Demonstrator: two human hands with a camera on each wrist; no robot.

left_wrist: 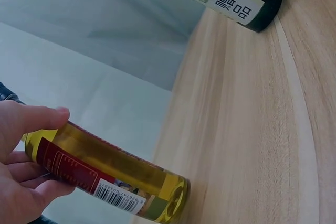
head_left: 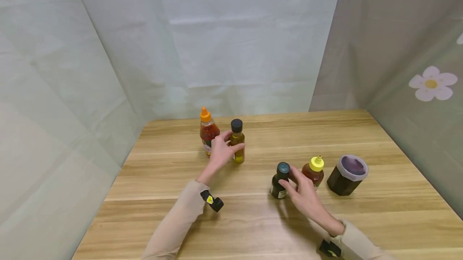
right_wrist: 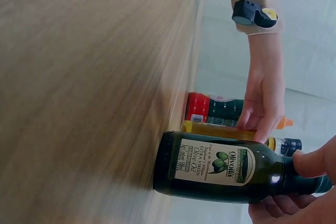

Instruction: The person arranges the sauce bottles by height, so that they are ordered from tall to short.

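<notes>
My left hand [head_left: 220, 151] grips a clear bottle of yellow oil [head_left: 238, 156] with a black cap, thumb on one side and fingers on the other. In the left wrist view, this oil bottle [left_wrist: 107, 163] shows a red label and a barcode. Nearer the front, my right hand [head_left: 305, 195] holds a dark green olive oil bottle [head_left: 277, 188] by its neck, just under the cap. Its cream label reads "Extra Virgin Olive Oil" on the olive oil bottle [right_wrist: 215, 166] in the right wrist view. Both bottles stand upright on the wooden table [head_left: 253, 228].
A red sauce bottle [head_left: 209, 130] with an orange tip stands just left of the oil bottle. Right of the olive oil, a brown-red squeeze bottle [head_left: 314, 175] with a yellow nozzle is partly behind my right hand. A dark pot [head_left: 341, 183] with a pale purple rim stands further right.
</notes>
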